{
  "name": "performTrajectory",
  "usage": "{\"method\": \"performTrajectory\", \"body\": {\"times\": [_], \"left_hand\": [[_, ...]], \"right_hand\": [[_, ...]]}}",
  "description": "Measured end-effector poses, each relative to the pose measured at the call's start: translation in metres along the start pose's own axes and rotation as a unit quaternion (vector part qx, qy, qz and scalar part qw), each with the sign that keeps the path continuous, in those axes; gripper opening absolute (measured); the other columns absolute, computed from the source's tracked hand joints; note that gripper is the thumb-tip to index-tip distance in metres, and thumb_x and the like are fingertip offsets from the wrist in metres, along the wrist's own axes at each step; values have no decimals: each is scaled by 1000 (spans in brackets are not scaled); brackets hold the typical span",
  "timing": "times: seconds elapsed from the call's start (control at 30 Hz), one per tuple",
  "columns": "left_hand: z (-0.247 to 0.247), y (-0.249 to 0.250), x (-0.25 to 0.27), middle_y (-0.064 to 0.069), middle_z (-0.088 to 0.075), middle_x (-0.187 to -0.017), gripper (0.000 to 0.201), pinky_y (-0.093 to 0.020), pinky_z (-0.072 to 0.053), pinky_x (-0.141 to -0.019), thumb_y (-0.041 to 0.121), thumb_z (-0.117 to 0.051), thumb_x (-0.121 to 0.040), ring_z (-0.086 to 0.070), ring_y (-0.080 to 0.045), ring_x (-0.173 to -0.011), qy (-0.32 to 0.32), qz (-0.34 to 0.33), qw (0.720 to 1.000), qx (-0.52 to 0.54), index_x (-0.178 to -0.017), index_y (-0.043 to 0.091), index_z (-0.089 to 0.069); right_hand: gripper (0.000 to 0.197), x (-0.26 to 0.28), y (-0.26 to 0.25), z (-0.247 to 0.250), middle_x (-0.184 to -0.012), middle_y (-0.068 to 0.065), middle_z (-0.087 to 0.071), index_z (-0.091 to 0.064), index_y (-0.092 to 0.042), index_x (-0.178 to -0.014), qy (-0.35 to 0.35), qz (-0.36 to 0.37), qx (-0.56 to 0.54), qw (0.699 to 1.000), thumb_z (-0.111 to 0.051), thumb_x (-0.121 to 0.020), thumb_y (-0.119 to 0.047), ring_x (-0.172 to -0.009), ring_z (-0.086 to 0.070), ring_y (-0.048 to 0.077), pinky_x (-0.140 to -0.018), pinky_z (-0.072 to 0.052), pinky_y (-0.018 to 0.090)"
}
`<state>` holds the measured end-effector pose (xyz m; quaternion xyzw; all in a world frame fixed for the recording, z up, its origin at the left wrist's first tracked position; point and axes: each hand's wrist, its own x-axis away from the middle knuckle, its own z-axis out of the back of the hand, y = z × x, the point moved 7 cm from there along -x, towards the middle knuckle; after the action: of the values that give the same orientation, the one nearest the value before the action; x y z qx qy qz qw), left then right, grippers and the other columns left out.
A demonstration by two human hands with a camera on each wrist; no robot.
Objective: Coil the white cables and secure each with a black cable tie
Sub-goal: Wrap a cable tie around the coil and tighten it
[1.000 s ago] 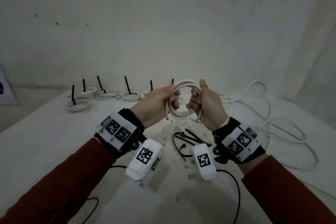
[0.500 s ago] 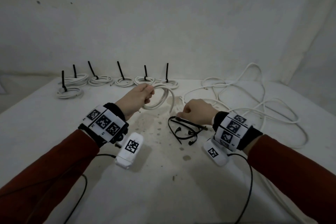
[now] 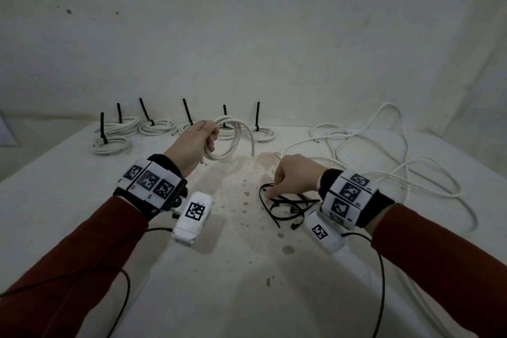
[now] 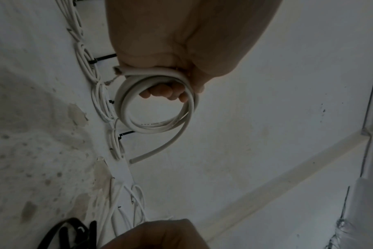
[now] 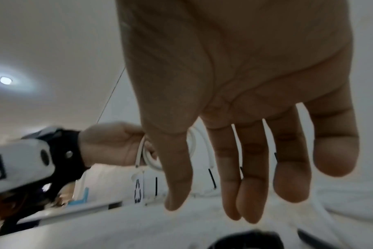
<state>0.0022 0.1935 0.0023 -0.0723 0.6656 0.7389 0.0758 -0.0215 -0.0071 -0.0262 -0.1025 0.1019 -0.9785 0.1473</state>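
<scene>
**Coil in one fist, ties not yet picked**

My left hand is curled tight round the coil, just left of centre in the head view, holding it clear of the table. One cut end hangs loose below the loops. If my grip slackens while I look away, I think the stiff cable springs open and I must wind it again.

My right hand, right of centre, reaches down to the pile of ties. From the wrist view its fingers hang nearly straight and slightly spread, holding nothing; whether a fingertip touches a tie, I cannot tell. The ties lie crossed over each other, so I may drag up two, or scatter them.

Beyond, the finished coils sit along the table's far edge, upper left; the loose cables sprawl at right, where my sleeve could snag them.
</scene>
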Motion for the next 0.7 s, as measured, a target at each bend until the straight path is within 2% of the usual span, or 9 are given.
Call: {"method": "performTrajectory", "body": {"times": [0.1, 0.2, 0.3, 0.37, 0.43, 0.5, 0.57, 0.63, 0.7], "left_hand": [[-6, -1, -1, 0, -36, -64, 33, -21, -32, -57, 18, -31, -103, -37, -5, -46, 6, 8, 1000, 24, -77, 11, -48], [-7, -2, -1, 0, -33, -62, 33, -18, -31, -53, 17, -31, -103, -32, -4, -44, 17, 16, 999, 38, -75, 11, -47], [-6, -4, -3, 1, -32, -60, 33, -17, -30, -50, 18, -31, -103, -30, -4, -42, 27, 28, 998, 56, -76, 11, -47], [-4, -6, -5, 3, -32, -58, 33, -18, -30, -50, 18, -31, -103, -30, -4, -42, 33, 35, 997, 68, -76, 10, -48], [-1, -6, -6, 6, -34, -54, 34, -18, -30, -49, 19, -31, -103, -30, -4, -42, 34, 37, 996, 74, -75, 11, -48], [0, -6, -6, 10, -36, -48, 34, -18, -30, -49, 21, -32, -103, -31, -3, -40, 34, 41, 995, 84, -75, 11, -49], [-2, -3, -6, 12, -36, -45, 34, -19, -31, -49, 21, -34, -102, -31, -3, -40, 29, 47, 994, 97, -74, 11, -49], [-9, 4, -6, 12, -36, -45, 33, -20, -32, -50, 21, -35, -102, -31, -4, -40, 23, 49, 992, 116, -73, 11, -49], [-19, 13, -4, 12, -35, -44, 33, -21, -31, -50, 21, -35, -101, -30, -4, -39, 16, 54, 988, 144, -73, 11, -49]], "right_hand": [[37, -6, -1, -16, -86, 2, -73, -77, -9, -86, -15, 13, 10, 1000, -81, -71, -43, -78, -65, 15, -73, -56, 31], [27, -9, 0, -22, -91, 1, -74, -77, -12, -85, -12, 25, 24, 999, -83, -71, -34, -85, -67, 17, -78, -57, 31], [18, -8, 0, -16, -91, -1, -73, -76, -13, -85, 3, 37, 12, 999, -80, -74, -27, -82, -65, 14, -71, -53, 23], [15, -2, 3, 1, -82, -7, -69, -75, -16, -87, 26, 45, -12, 999, -79, -76, -26, -75, -60, 8, -63, -45, 15], [13, 8, 7, 29, -73, -11, -65, -73, -17, -84, 75, 52, -81, 992, -79, -76, -25, -68, -59, 6, -61, -43, 13], [13, 25, 8, 59, -67, -6, -68, -72, -13, -81, 134, 87, -241, 957, -82, -74, -18, -63, -63, 10, -63, -48, 15], [16, 45, 4, 81, -70, 6, -72, -70, -9, -79, 179, 158, -408, 881, -82, -70, -14, -65, -65, 15, -67, -53, 21], [19, 57, -1, 91, -80, 17, -74, -68, -8, -78, 210, 214, -474, 828, -79, -66, -18, -74, -70, 25, -75, -55, 30], [18, 59, -6, 92, -84, 14, -74, -69, -8, -78, 249, 248, -456, 818, -80, -68, -17, -84, -71, 31, -82, -55, 39]]}}
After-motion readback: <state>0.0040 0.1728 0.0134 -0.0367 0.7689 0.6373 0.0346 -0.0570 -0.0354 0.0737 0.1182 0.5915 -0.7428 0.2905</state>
